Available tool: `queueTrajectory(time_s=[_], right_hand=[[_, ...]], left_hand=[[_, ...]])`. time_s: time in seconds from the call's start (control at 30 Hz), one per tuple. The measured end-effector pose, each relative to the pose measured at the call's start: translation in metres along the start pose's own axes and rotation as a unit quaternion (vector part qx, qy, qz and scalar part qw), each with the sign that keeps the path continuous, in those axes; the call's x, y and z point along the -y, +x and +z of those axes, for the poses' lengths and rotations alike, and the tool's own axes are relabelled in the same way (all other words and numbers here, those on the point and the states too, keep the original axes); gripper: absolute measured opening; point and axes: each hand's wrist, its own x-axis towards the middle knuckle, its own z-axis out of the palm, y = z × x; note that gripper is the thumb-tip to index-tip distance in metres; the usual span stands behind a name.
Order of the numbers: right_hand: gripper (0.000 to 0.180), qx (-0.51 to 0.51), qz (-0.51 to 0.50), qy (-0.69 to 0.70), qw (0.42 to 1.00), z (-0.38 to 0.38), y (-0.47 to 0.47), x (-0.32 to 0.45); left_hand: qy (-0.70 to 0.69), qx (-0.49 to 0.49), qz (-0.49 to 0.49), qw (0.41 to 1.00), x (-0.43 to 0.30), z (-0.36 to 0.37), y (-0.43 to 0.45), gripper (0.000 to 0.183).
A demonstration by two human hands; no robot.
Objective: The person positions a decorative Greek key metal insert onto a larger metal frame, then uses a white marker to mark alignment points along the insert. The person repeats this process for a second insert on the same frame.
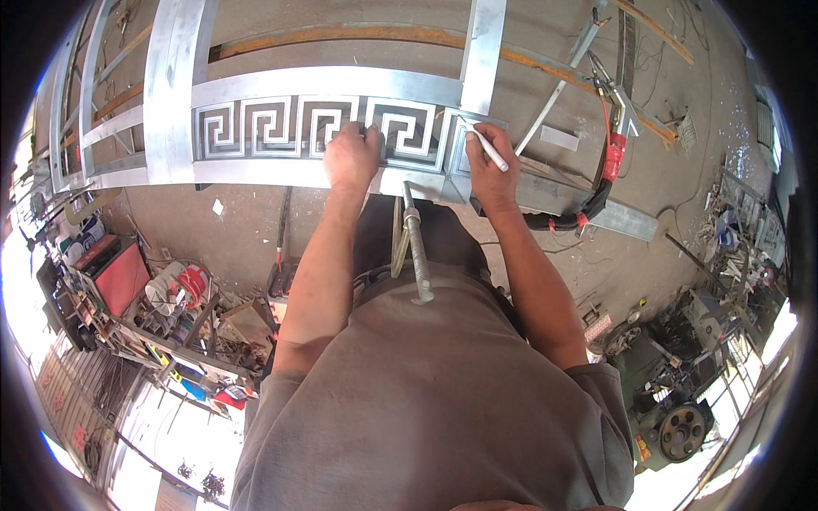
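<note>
A metal panel with a Greek-key pattern (270, 100) lies between the rails of a silvery metal frame (326, 83). My left hand (353, 156) rests on the panel near its middle, fingers bent down onto the pattern; their tips are partly hidden. My right hand (495, 163) grips a white marker pen (492, 151) at the panel's right end, the pen's tip touching or close to the metal beside the upright post (484, 57). A screw clamp (416, 243) sticks out from the frame's near rail toward my body, between my forearms.
Rusty steel bars (332, 32) run under the frame. At the right are a welding torch (613, 96) with a red-taped cable (615, 156) and a loose metal bar (623, 218). A cluttered bench (185, 348) stands lower left, a machine with a wheel (682, 433) lower right.
</note>
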Motion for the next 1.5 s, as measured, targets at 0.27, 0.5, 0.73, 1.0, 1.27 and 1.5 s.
queueTrajectory(time_s=[0.27,0.5,0.73,1.0,1.27,1.5], right_hand=[[0.015,0.011,0.017,0.003,1.000,-0.0025,-0.0024,0.0009],[0.017,0.008,0.005,-0.019,1.000,-0.0009,-0.0005,0.0001],[0.015,0.017,0.008,-0.018,1.000,-0.0026,0.0004,0.0025],[0.017,0.005,0.036,0.009,0.999,-0.0001,-0.0003,0.0032],[0.017,0.014,0.038,-0.002,0.999,-0.0008,0.0014,0.0053],[0.017,0.013,0.021,-0.011,1.000,-0.0003,0.0025,0.0071]], left_hand=[[-0.003,-0.002,0.000,1.000,0.0002,0.0001,0.0005,0.044],[-0.008,-0.003,0.001,1.000,0.0006,0.0005,0.0002,0.045],[0.001,-0.001,0.004,1.000,-0.0001,-0.0008,-0.0003,0.044],[-0.014,-0.011,0.005,1.000,0.0027,0.0023,0.0003,0.044],[-0.010,-0.008,0.008,1.000,0.0036,0.0030,0.0008,0.044],[-0.006,-0.004,0.006,1.000,0.0032,0.0025,0.0013,0.044]])
